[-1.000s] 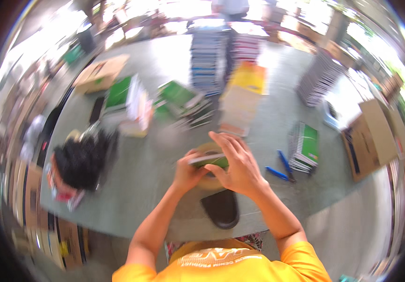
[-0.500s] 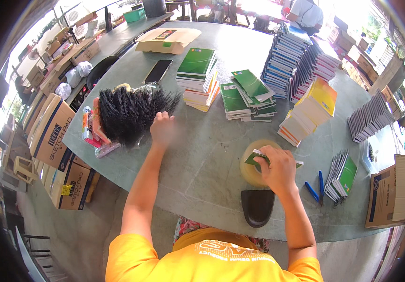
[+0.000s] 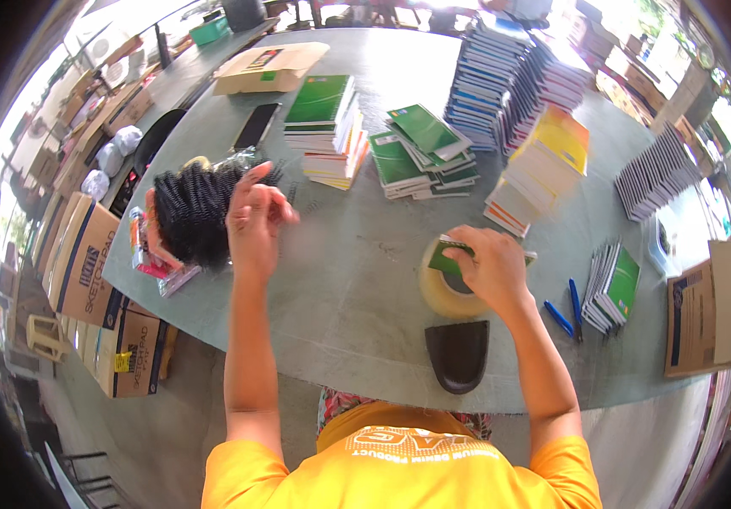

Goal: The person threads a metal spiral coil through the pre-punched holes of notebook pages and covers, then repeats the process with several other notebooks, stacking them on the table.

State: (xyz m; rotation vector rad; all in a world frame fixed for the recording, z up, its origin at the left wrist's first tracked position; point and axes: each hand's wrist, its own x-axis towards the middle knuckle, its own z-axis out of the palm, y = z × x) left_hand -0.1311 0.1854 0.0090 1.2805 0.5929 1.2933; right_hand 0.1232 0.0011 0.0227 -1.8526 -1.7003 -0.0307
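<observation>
My left hand [image 3: 257, 216] is raised at the right side of a heap of black spiral binding coils [image 3: 191, 208]. Its fingers are spread, the index finger pointing up; I make out nothing held. My right hand [image 3: 494, 265] grips a small green-covered notebook [image 3: 448, 254] on edge, its far end poking out past my fingers. That notebook is above a wide roll of clear yellowish tape [image 3: 437, 297], partly hidden by the hand. A dark, round-ended flat piece [image 3: 458, 356] lies just nearer to me than the roll.
Stacked notebooks stand across the back: green [image 3: 320, 100], blue [image 3: 486, 81], yellow [image 3: 543, 161] and grey-edged [image 3: 655, 174]. Blue-handled pliers [image 3: 562, 316] lie beside coil-bound green notebooks [image 3: 613, 284]. A phone [image 3: 257, 125] lies at far left; a carton [image 3: 696, 318] is at right.
My left hand has drawn back from the coil heap's right edge and lifted, its fingers spreading. My right hand keeps the notebook over the tape roll. The whole view has shifted slightly.
</observation>
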